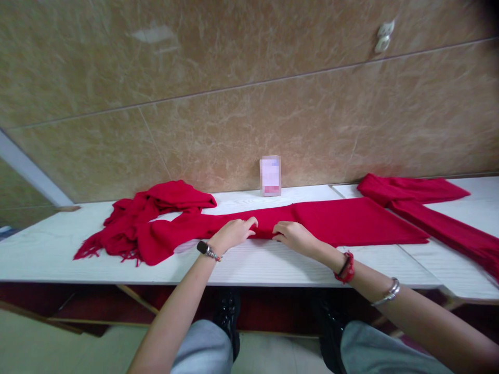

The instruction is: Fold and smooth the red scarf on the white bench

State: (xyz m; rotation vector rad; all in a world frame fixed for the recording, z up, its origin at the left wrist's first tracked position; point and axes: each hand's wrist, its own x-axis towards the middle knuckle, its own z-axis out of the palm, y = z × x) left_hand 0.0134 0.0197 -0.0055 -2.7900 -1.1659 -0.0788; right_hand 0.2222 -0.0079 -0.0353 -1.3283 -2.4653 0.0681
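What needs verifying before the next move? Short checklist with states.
1. Bare left hand at the long red cloth strip: ok.
2. Bare right hand at the same strip: ok.
3. Firm pinch by either hand: cannot tell.
4. Strip's right stretch flat: ok.
5. Strip's left stretch flat: not ok, rumpled.
6. Pale, upright rectangular object by the tan marbled wall clear of the strip: ok.
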